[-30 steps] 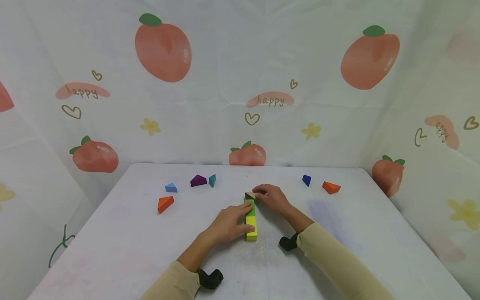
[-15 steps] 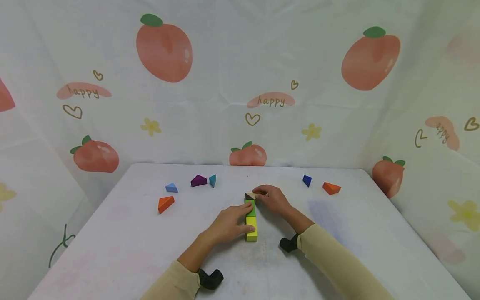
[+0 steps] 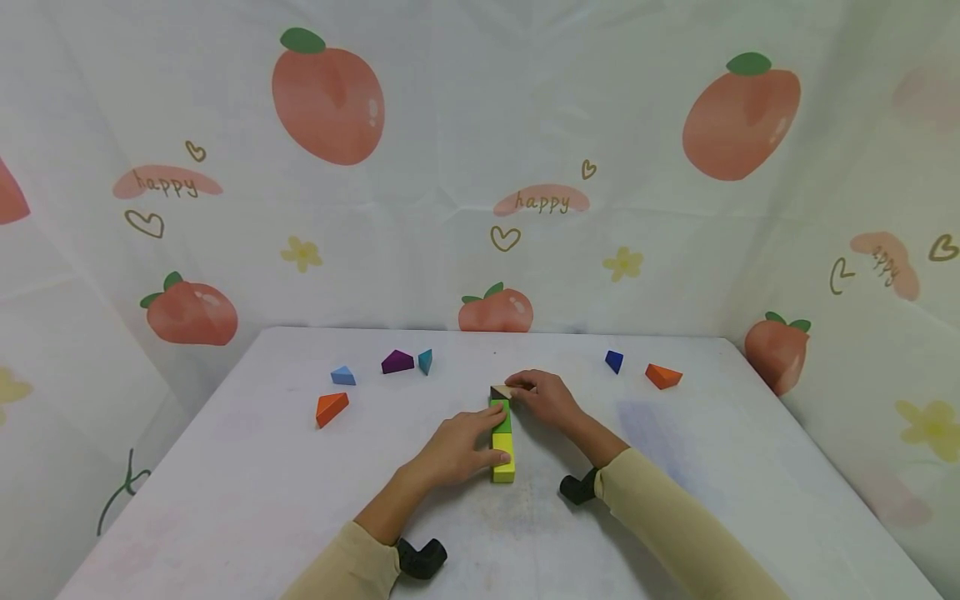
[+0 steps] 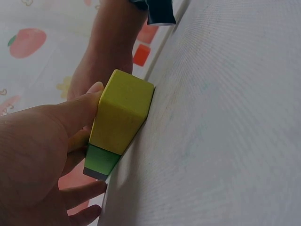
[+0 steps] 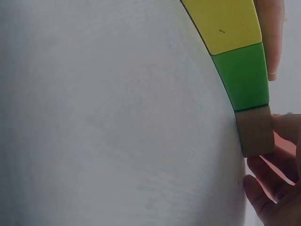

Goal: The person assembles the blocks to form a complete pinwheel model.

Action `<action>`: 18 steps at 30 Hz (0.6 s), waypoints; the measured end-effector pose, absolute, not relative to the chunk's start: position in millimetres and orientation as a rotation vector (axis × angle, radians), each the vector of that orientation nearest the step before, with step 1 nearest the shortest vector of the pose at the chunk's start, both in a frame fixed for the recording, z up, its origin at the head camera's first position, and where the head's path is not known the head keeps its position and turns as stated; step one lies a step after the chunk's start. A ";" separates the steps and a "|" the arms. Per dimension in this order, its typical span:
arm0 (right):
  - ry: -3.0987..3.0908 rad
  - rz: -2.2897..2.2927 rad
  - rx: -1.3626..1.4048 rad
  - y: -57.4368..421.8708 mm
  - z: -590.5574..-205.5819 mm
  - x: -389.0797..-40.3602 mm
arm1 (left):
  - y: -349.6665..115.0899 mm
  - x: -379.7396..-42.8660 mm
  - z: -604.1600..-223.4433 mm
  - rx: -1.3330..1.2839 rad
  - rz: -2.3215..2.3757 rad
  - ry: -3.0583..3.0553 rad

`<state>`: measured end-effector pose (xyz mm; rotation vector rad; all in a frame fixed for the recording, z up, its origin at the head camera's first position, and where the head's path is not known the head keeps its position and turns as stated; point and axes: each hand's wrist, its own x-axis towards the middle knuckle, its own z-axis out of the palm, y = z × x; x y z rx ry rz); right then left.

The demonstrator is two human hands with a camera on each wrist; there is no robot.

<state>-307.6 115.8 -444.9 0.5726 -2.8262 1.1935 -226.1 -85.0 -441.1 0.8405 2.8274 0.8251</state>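
Note:
In the middle of the white table, a yellow block (image 3: 503,471), a green block (image 3: 505,423) and a small wooden block (image 3: 498,392) stand end to end in a row, the yellow one nearest the body. My left hand (image 3: 452,446) lies over the row from the left, its thumb on the yellow block's upper edge and a fingertip on the green. At the far end, my right hand (image 3: 550,396) pinches the wooden block between thumb and fingers. The right wrist view shows the wooden block (image 5: 255,132) flush against the green block (image 5: 244,77).
Back left lie an orange block (image 3: 332,409), a light blue block (image 3: 342,376), a purple block (image 3: 397,362) and a teal block (image 3: 425,361). Toward the back right are a dark blue block (image 3: 614,361) and another orange block (image 3: 663,376). A patterned cloth (image 3: 420,250) hangs behind the table.

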 end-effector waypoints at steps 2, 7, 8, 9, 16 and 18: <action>-2.825 1.194 0.575 115.8 -444.7 -307.7 | -84.9 -226.1 -441.0 0.840 0.826 2.827; -2.824 1.190 0.590 116.4 -445.0 -307.6 | -84.8 -226.3 -440.9 0.836 0.831 2.825; -2.824 1.189 0.592 116.5 -445.1 -307.6 | -84.8 -226.3 -440.9 0.835 0.832 2.824; -2.823 1.191 0.594 116.6 -445.3 -307.6 | -84.9 -226.3 -440.9 0.833 0.833 2.823; -2.811 1.188 0.594 116.7 -446.1 -307.4 | -84.8 -225.6 -439.9 0.832 0.829 2.824; -2.811 1.191 0.590 117.0 -446.1 -307.2 | -84.6 -225.2 -439.6 0.828 0.826 2.824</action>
